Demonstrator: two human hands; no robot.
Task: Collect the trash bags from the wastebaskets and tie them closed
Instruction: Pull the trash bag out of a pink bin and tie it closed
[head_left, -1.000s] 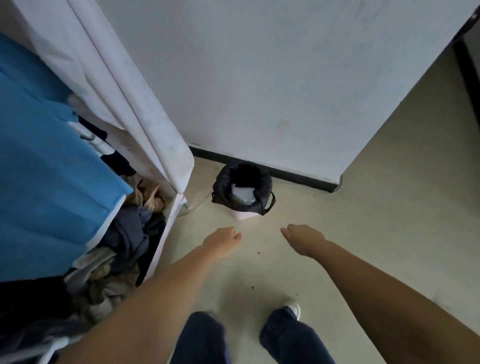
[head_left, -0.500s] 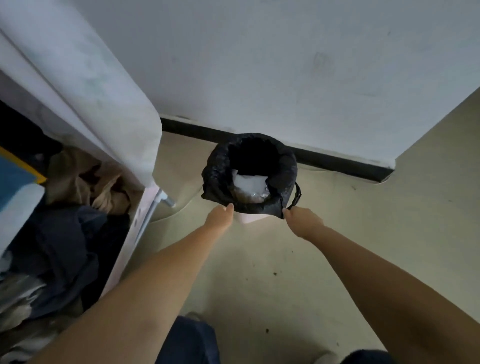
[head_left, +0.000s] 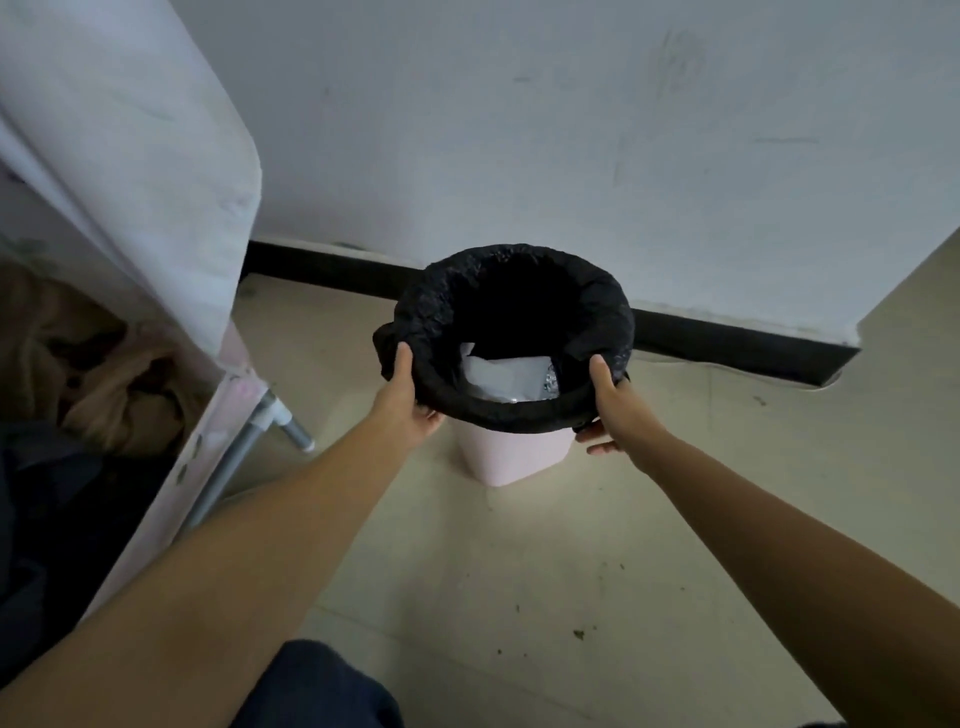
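Observation:
A small pink wastebasket (head_left: 506, 457) stands on the floor by the wall. A black trash bag (head_left: 441, 306) lines it, its edge folded over the rim. White paper and a bit of foil lie inside the bag. My left hand (head_left: 408, 400) grips the bag's folded edge on the left side, thumb on top. My right hand (head_left: 610, 405) grips the edge on the right side the same way. The bag still sits on the basket's rim.
A fabric wardrobe (head_left: 130, 171) with a pale cover stands at the left, clothes (head_left: 98, 384) piled inside and a metal leg (head_left: 280, 415) sticking out. A white wall with a dark baseboard (head_left: 727, 343) runs behind the basket. Specks of dirt dot the floor.
I have moved closer and leaned over the basket. Both hands went from reaching forward to touching the bag's near edge, and now clasp its rim on either side.

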